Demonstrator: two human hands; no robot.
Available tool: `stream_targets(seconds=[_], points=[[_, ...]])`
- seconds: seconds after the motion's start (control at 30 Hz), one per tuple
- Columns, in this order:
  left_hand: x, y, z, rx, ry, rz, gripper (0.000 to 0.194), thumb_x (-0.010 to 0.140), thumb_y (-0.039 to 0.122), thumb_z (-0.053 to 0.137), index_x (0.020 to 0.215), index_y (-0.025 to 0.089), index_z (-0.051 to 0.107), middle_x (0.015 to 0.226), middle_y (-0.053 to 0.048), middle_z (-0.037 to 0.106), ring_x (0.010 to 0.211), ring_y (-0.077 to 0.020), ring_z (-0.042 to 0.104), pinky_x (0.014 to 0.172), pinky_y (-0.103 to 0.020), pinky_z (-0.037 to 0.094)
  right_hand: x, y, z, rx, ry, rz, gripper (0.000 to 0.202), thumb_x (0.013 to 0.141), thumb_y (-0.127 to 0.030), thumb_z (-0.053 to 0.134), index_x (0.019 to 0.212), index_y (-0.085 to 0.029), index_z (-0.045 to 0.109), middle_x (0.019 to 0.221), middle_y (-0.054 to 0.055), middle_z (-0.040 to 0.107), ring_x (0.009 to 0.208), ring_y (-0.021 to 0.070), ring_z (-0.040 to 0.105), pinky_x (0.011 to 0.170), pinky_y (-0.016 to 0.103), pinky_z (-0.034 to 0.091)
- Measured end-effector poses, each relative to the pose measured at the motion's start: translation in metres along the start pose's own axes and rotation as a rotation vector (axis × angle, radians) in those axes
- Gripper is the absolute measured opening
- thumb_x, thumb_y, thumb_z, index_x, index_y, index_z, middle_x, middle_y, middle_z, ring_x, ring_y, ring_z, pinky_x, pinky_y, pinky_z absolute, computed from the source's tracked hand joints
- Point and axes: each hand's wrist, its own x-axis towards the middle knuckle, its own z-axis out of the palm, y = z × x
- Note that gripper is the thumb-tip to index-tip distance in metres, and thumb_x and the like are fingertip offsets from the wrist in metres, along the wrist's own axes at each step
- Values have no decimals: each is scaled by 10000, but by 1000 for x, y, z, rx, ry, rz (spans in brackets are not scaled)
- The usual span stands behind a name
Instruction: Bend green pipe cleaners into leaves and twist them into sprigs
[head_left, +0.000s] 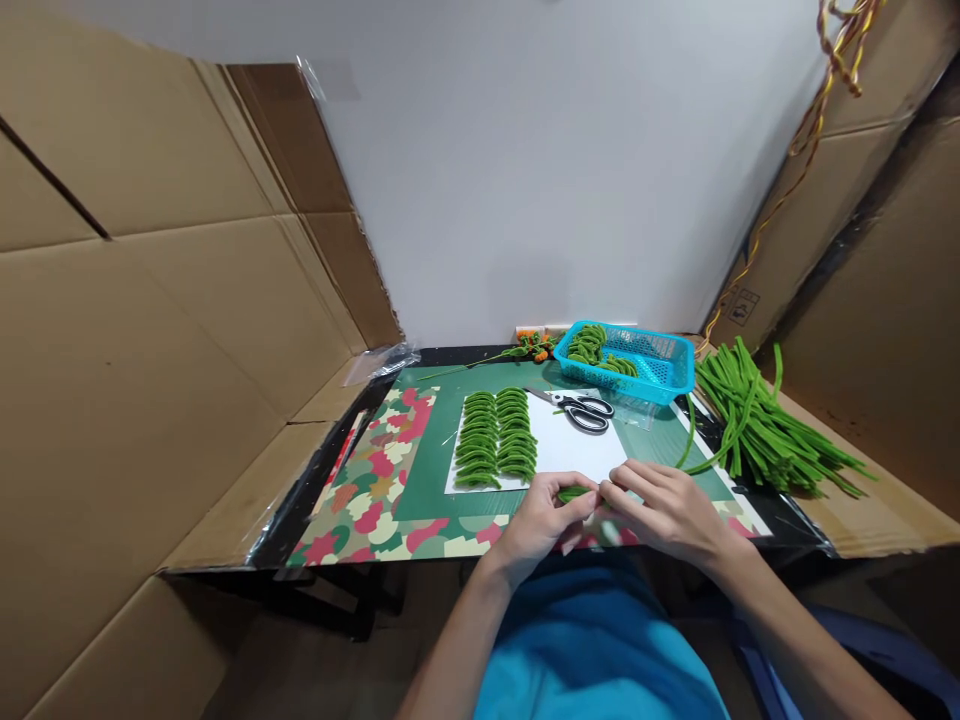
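Just off the near edge of a flat, white paper sheet (577,455), the left hand (551,510) is pinched on a short, fuzzy green strip (574,494), thumb and forefinger closing around it. The right hand (667,505) meets it there, fingertips drawn in beside the left's; its knuckles hide whether they are clamped on the strip, so I cannot tell.

The step in hand appears to be shaping this one piece by fingertip. The next move seems to call for a steady left pinch while the right fingers work lightly, without crushing the pile.

On the sheet's left part lie curved, fuzzy green pieces (514,440) in two columns; black-and-white-handled scissors (574,405) lie along its far side. Beyond the sheet, to the right, a blue perforated plastic basket (637,385) holds more curved pieces. Right of the sheet, a heap of long, fuzzy green stems (765,430) rests at the side of the green worktop (420,470).
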Motion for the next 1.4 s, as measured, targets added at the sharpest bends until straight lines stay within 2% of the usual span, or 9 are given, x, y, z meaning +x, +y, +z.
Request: stream_targets(seconds=[0.3,0.57,0.73,0.87,1.0,1.07,1.17,1.27,1.4], points=[[-5,2,-5,-70,38,-71,409,798,482,853,917,97,785,540,34,531,387,-43,412,389,-180,210,17,6,2,17,73,-140,250,1034,-136,506,813,-195,604,650,-3,540,575,158,451,548,338,315],[-8,15,-4,-110,33,-61,334,833,419,821,787,90,786,546,2,537,438,-60,457,437,-197,217,23,2,10,399,73,116,324,1051,-127,477,739,-214,495,611,-56,458,510,102,348,521,284,265],[-6,23,4,268,189,285,311,941,345,729,727,123,772,605,-27,616,564,-109,542,562,-232,397,28,-5,15,865,69,581,446,1051,-290,506,629,-221,377,563,-74,315,493,79,273,489,257,223],[-3,19,0,844,291,630,212,996,178,626,854,141,779,761,-59,716,684,-144,635,647,-250,472,31,-7,25,1456,-141,1023,569,988,-617,555,603,-249,353,518,-102,255,427,63,176,399,240,180],[0,17,-16,1377,128,1035,225,1019,93,514,1045,93,738,742,-73,705,645,-174,639,604,-291,484,30,-4,31,1612,-238,1095,632,892,-759,597,611,-275,303,489,-135,189,385,52,97,358,241,145],[-1,17,-20,1446,91,1103,226,1025,96,509,1101,99,722,726,-62,700,612,-170,622,577,-290,470,30,-4,29,1561,-206,1079,642,894,-762,601,598,-257,336,498,-117,230,414,59,150,391,239,168],[-5,18,-18,1188,155,922,200,1025,144,560,1110,149,741,825,-73,743,719,-168,674,672,-279,511,29,-5,22,1233,-102,894,570,1002,-598,574,614,-212,416,567,-71,325,518,84,257,488,250,207],[-8,17,-10,686,231,486,190,1011,308,641,1000,161,762,859,-72,742,749,-168,681,704,-267,525,24,-6,16,828,-15,581,428,1098,-353,456,697,-204,472,621,-48,402,558,104,336,539,262,262],[-5,13,-5,62,-11,37,470,984,565,617,793,137,655,676,-25,632,480,-113,580,443,-214,399,16,-4,16,525,41,298,342,1106,-202,410,778,-208,509,684,-18,510,570,124,417,560,273,312]])
